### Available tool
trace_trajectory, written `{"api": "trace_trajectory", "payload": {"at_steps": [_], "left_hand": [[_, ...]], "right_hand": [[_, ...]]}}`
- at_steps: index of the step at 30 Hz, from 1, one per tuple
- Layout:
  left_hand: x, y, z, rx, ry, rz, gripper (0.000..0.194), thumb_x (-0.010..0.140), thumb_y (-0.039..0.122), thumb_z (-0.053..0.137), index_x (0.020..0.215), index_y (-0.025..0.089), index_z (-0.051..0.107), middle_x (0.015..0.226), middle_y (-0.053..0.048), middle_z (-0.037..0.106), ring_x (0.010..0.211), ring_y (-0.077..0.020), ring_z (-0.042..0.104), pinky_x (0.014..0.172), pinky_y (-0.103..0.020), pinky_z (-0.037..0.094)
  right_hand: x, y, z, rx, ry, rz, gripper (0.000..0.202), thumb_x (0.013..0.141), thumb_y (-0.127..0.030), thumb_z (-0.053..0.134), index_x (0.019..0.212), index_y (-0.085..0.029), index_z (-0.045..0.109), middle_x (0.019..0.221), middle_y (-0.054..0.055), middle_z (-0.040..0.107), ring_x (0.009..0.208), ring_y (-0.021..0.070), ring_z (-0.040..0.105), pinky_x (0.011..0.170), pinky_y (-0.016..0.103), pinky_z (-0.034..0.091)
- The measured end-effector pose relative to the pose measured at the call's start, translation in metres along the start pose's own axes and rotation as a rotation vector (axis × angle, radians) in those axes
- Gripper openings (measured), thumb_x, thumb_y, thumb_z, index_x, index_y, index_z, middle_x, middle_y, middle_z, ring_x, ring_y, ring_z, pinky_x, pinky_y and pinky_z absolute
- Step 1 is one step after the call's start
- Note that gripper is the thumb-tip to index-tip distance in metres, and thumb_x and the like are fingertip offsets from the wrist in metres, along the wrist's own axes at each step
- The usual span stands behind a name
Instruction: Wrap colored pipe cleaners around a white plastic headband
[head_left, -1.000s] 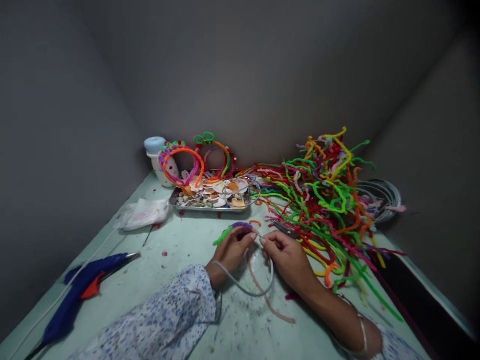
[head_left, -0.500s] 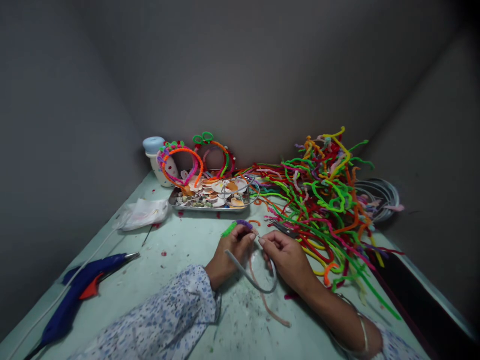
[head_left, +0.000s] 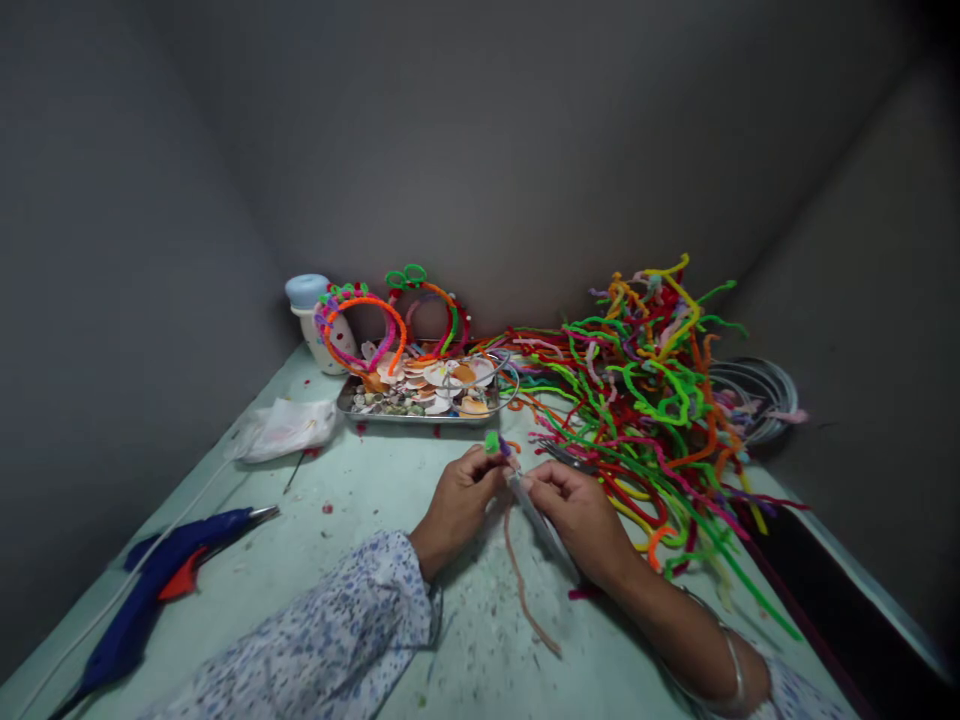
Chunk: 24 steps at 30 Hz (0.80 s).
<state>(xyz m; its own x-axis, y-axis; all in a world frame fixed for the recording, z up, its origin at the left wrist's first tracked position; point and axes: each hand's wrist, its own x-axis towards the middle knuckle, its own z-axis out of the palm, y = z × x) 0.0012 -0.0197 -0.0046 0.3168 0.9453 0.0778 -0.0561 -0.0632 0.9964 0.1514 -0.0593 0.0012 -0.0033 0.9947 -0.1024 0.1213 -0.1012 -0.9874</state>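
Observation:
My left hand [head_left: 461, 500] is closed in a pinch on a curved band [head_left: 491, 442] wrapped with green and purple pipe cleaner. From between the hands a pinkish-brown pipe cleaner [head_left: 519, 580] hangs down to the table. The fingertips of my right hand [head_left: 576, 510] meet those of the left and pinch around the band, where its bare grey length [head_left: 546, 528] begins. That grey length slants down toward me, blurred and partly behind the right hand. Exactly what lies between the right fingertips is hard to make out.
A metal tray [head_left: 420, 418] of shells and finished fuzzy headbands [head_left: 365, 300] stand at the back beside a white bottle [head_left: 319, 320]. A pile of pipe cleaners [head_left: 645, 400], pliers [head_left: 566, 457] and a wire coil [head_left: 776, 400] lie right. A blue glue gun [head_left: 142, 590] and plastic bag [head_left: 289, 428] lie left.
The band has turned in my hands: its green end points up rather than left, and the grey length has swung to the right. The hanging pipe cleaner has shifted slightly left.

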Motion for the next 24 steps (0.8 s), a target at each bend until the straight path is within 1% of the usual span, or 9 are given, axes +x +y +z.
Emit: {"api": "trace_trajectory", "payload": {"at_steps": [4, 7, 10, 13, 15, 19, 22, 24], "left_hand": [[0.000, -0.004, 0.000, -0.026, 0.014, -0.021, 0.019, 0.077, 0.033, 0.064, 0.080, 0.014, 0.069, 0.074, -0.003, 0.059, 0.069, -0.0132, 0.052, 0.065, -0.024, 0.040], [0.001, -0.007, 0.001, -0.063, 0.043, -0.026, 0.018, 0.077, 0.031, 0.065, 0.083, 0.015, 0.067, 0.075, -0.002, 0.059, 0.067, -0.0117, 0.052, 0.063, -0.023, 0.040], [0.003, -0.011, 0.001, -0.113, 0.066, -0.035, 0.021, 0.073, 0.031, 0.070, 0.086, 0.015, 0.063, 0.073, 0.000, 0.058, 0.063, -0.0101, 0.050, 0.060, -0.022, 0.039], [0.002, -0.013, 0.002, -0.120, 0.069, -0.006, 0.021, 0.072, 0.030, 0.071, 0.081, 0.014, 0.063, 0.076, -0.001, 0.061, 0.068, -0.0110, 0.053, 0.064, -0.022, 0.041], [0.002, -0.013, 0.002, -0.098, 0.064, 0.000, 0.018, 0.073, 0.030, 0.069, 0.079, 0.014, 0.063, 0.076, -0.002, 0.062, 0.069, -0.0115, 0.055, 0.065, -0.022, 0.042], [-0.001, -0.010, 0.002, -0.038, 0.072, -0.037, 0.017, 0.075, 0.029, 0.067, 0.082, 0.014, 0.064, 0.079, -0.004, 0.064, 0.071, -0.0119, 0.056, 0.065, -0.022, 0.041], [-0.002, -0.007, 0.003, -0.052, 0.093, -0.055, 0.019, 0.075, 0.030, 0.068, 0.083, 0.014, 0.063, 0.079, -0.003, 0.063, 0.068, -0.0108, 0.054, 0.062, -0.021, 0.041], [-0.003, -0.004, 0.004, -0.069, 0.096, -0.093, 0.021, 0.075, 0.032, 0.068, 0.083, 0.014, 0.062, 0.076, -0.003, 0.061, 0.064, -0.0101, 0.052, 0.060, -0.021, 0.040]], "right_hand": [[0.002, 0.006, -0.001, 0.088, -0.038, 0.031, 0.023, 0.080, -0.039, 0.059, 0.070, -0.019, 0.055, 0.050, -0.006, 0.052, 0.038, 0.0073, 0.044, 0.039, 0.018, 0.035], [0.003, 0.007, 0.000, 0.092, -0.024, 0.025, 0.024, 0.080, -0.040, 0.059, 0.070, -0.019, 0.055, 0.051, -0.006, 0.052, 0.039, 0.0078, 0.044, 0.039, 0.019, 0.035], [0.001, 0.004, 0.002, 0.013, 0.034, -0.009, 0.025, 0.080, -0.041, 0.059, 0.069, -0.019, 0.055, 0.050, -0.006, 0.051, 0.040, 0.0081, 0.044, 0.040, 0.019, 0.034], [-0.001, 0.002, 0.004, -0.073, 0.102, -0.081, 0.025, 0.081, -0.040, 0.059, 0.068, -0.018, 0.055, 0.051, -0.005, 0.051, 0.043, 0.0089, 0.044, 0.043, 0.019, 0.035], [-0.003, 0.003, 0.005, -0.121, 0.135, -0.130, 0.025, 0.081, -0.039, 0.059, 0.068, -0.018, 0.055, 0.051, -0.005, 0.051, 0.046, 0.0096, 0.045, 0.045, 0.020, 0.035], [-0.003, 0.005, 0.006, -0.193, 0.166, -0.174, 0.026, 0.083, -0.040, 0.057, 0.069, -0.018, 0.057, 0.052, -0.004, 0.051, 0.048, 0.0106, 0.045, 0.046, 0.020, 0.034], [-0.001, 0.006, 0.006, -0.225, 0.184, -0.194, 0.025, 0.083, -0.039, 0.056, 0.070, -0.017, 0.058, 0.055, -0.003, 0.053, 0.051, 0.0113, 0.047, 0.048, 0.020, 0.036], [0.000, 0.007, 0.006, -0.243, 0.188, -0.208, 0.024, 0.083, -0.037, 0.055, 0.072, -0.017, 0.059, 0.057, -0.002, 0.055, 0.052, 0.0117, 0.049, 0.049, 0.020, 0.037]]}}
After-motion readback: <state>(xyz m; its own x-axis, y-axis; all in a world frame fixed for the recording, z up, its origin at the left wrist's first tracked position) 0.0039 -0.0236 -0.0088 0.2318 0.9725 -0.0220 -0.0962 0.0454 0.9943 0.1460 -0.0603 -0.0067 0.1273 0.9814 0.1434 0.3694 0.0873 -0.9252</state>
